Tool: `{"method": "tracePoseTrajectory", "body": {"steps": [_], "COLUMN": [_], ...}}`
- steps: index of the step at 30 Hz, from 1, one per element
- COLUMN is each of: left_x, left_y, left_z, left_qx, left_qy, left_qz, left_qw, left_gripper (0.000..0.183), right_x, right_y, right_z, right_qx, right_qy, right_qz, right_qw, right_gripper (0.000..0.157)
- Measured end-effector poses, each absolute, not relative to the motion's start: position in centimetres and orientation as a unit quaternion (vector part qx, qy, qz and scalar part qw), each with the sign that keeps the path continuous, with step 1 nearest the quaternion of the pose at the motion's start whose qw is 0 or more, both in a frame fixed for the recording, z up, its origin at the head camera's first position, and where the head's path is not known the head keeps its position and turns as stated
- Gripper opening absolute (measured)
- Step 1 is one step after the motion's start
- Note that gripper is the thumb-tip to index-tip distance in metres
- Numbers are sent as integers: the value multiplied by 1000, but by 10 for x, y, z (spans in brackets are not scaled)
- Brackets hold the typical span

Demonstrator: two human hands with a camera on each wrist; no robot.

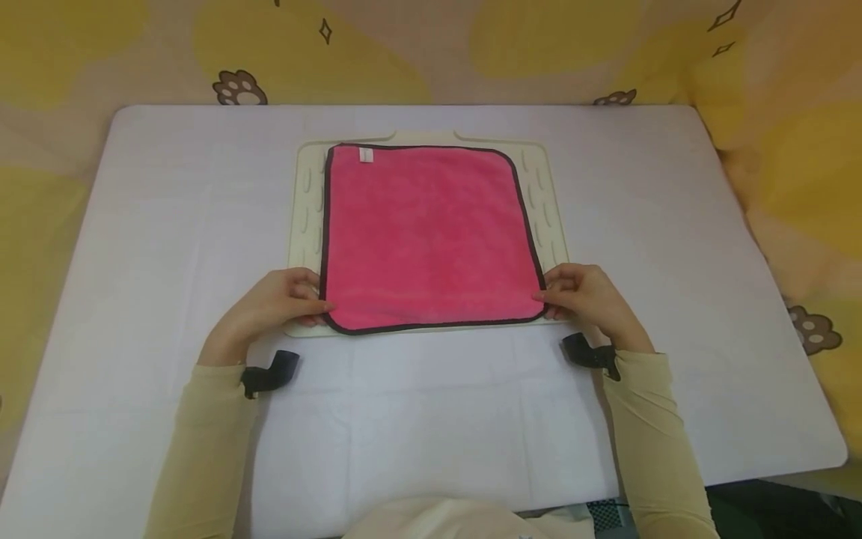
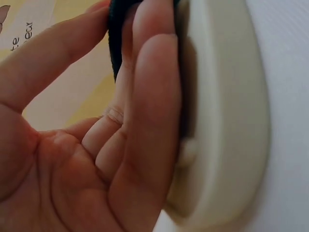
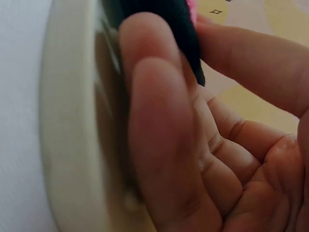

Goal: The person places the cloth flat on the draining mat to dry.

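A pink cloth (image 1: 431,232) with a dark border and a small white tag (image 1: 366,155) lies spread over a cream plastic board (image 1: 539,195). At its near left corner, my left hand (image 1: 279,303) pinches the edge, thumb on top and fingers beneath. My right hand (image 1: 586,296) pinches the near right corner the same way. Both wrist views show the dark border (image 2: 118,38) between thumb and fingers, with the lower fingers close beside the board's rim (image 3: 67,121).
The board rests on a white-covered table (image 1: 431,419). Raised oval ridges run along its left and right sides. A yellow patterned curtain (image 1: 431,52) hangs behind the table and along both sides. Black wrist mounts (image 1: 269,373) sit at the cuffs.
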State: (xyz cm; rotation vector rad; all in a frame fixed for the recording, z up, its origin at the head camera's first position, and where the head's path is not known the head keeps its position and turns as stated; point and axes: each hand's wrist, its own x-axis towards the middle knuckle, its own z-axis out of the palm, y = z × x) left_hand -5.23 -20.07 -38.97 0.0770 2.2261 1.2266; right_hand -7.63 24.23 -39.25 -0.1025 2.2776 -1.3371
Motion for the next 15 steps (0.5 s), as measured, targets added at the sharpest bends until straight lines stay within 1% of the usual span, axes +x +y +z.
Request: {"method": "tracePoseTrajectory", "body": {"steps": [6, 9, 12, 14, 15], "left_x": [-52, -53, -59, -67, -72], "left_y": [-201, -201, -204, -211, -215], "left_z": [-390, -390, -385, -379, -375], "left_qx": [20, 27, 25, 13, 10], "left_qy": [842, 846, 851, 862, 873], "left_qz": [451, 450, 454, 449, 440], "left_qw": [295, 287, 264, 236, 212], "left_gripper": [40, 36, 34, 36, 39], "right_x": [-79, -83, -93, -103, -109], "right_y": [247, 250, 252, 255, 256], "right_z": [-395, -392, -384, -376, -372], "right_qx": [-54, -59, -63, -66, -70], "right_qy": [840, 848, 863, 881, 895], "right_qz": [-476, -466, -458, -441, -422], "right_qw": [256, 246, 206, 159, 130], "right_gripper": [29, 25, 24, 24, 26]}}
